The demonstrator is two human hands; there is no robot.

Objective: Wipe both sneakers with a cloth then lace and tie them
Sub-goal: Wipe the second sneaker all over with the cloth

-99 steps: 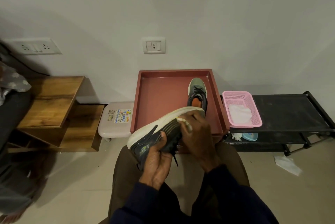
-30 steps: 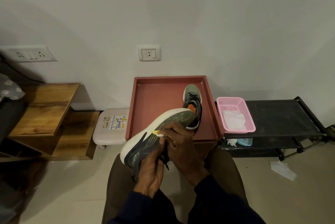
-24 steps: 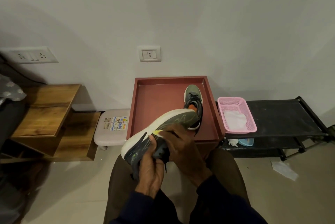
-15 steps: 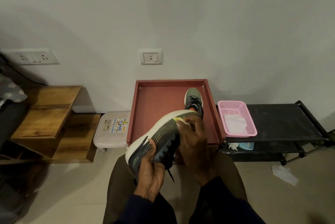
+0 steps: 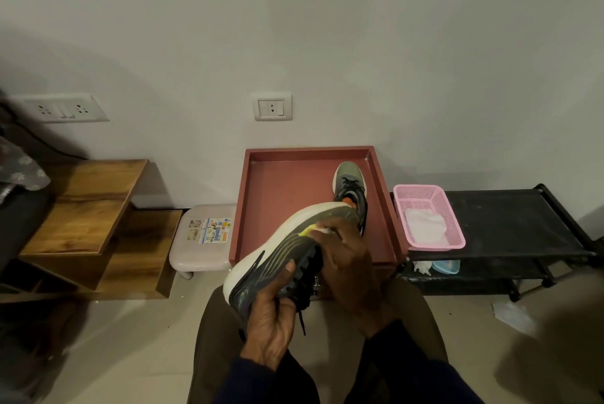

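Note:
A dark grey sneaker with a thick white sole (image 5: 287, 240) lies tilted on its side above my lap. My left hand (image 5: 271, 315) grips it at the heel end, thumb on the upper. My right hand (image 5: 346, 260) presses a small white cloth (image 5: 322, 231) against the sneaker's side near the toe; most of the cloth is hidden under my fingers. A black lace end dangles below the sneaker. The second sneaker (image 5: 351, 189), grey-green with black laces, stands in the red tray (image 5: 281, 181) at its right side.
A pink basket (image 5: 447, 224) holding white cloth sits on a black low rack (image 5: 510, 220) at the right. A small white stool (image 5: 202, 243) and wooden steps (image 5: 85, 207) stand to the left. A crumpled tissue (image 5: 513, 315) lies on the floor.
My right hand slid the cloth from the sneaker's middle toward the toe. The sneaker stays tilted in my left hand.

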